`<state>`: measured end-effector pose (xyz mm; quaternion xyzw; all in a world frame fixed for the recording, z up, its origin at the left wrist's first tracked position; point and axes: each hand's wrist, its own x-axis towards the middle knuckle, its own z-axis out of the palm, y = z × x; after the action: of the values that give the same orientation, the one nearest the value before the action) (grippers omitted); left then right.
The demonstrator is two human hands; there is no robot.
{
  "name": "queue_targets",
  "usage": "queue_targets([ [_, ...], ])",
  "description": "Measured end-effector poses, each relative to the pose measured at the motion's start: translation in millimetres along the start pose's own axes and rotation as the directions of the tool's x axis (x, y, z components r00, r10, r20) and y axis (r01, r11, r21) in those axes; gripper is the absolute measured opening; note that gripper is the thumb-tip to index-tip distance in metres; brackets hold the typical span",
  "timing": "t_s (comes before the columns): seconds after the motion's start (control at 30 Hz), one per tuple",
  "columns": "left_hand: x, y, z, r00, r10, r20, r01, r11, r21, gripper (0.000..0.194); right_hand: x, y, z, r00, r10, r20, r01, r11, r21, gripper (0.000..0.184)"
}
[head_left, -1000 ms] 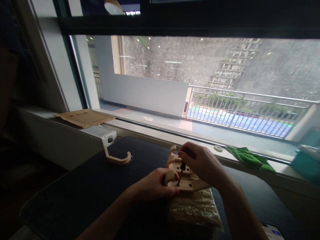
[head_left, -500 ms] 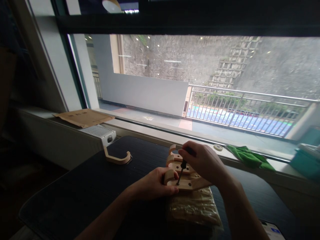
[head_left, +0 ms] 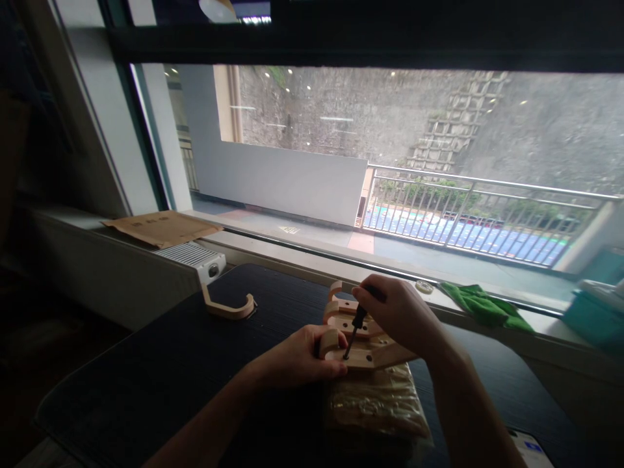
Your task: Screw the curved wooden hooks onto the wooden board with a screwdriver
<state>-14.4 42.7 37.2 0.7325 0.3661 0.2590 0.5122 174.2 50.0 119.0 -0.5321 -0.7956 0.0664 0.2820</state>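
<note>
My left hand [head_left: 297, 356] grips the near end of a pale wooden assembly [head_left: 363, 354] with curved hook-like parts, steadying it on the dark table [head_left: 160, 370]. In my right hand [head_left: 402, 313] is a small black-handled screwdriver [head_left: 355, 328], held upright with its tip set into a hole in the wooden piece. The assembly rests on a clear plastic bag [head_left: 377, 403] with more wooden parts inside.
A loose curved wooden hook [head_left: 228, 307] lies on the table to the left. On the sill are a white heater unit [head_left: 195, 259], a cardboard sheet [head_left: 163, 227], a green cloth [head_left: 480, 307], a small round object [head_left: 425, 286] and a teal box [head_left: 592, 318]. A phone [head_left: 529, 448] lies near right.
Both hands stay on the wooden assembly with the screwdriver in the same hole. The view has shifted slightly; my right hand has turned a little on the handle.
</note>
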Motion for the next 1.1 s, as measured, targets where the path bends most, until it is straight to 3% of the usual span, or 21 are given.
queue_targets([
  [0.27, 0.9, 2.8, 1.9, 1.000, 0.007, -0.017, -0.006, 1.000, 0.010, 0.025, -4.5, -13.0, 0.0, 0.989, -0.142, 0.038, 0.140, 0.989, 0.042, 0.019],
  [0.6, 0.1, 1.7, 0.8, 1.000, -0.005, -0.007, 0.005, 1.000, -0.006, 0.029, -0.5, -0.1, -0.8, 1.000, -0.018, -0.013, 0.017, 0.997, -0.076, 0.030],
  [0.83, 0.2, 4.3, 1.9, 1.000, -0.005, -0.027, 0.005, 1.000, 0.005, 0.027, -5.7, -12.7, -5.8, 0.985, -0.167, 0.037, 0.162, 0.981, 0.110, 0.020],
  [1.1, 0.5, 1.4, 0.6, 1.000, -0.001, -0.009, 0.001, 1.000, -0.004, 0.028, -1.7, -0.6, -5.3, 1.000, -0.023, 0.020, 0.022, 0.999, 0.040, 0.031],
])
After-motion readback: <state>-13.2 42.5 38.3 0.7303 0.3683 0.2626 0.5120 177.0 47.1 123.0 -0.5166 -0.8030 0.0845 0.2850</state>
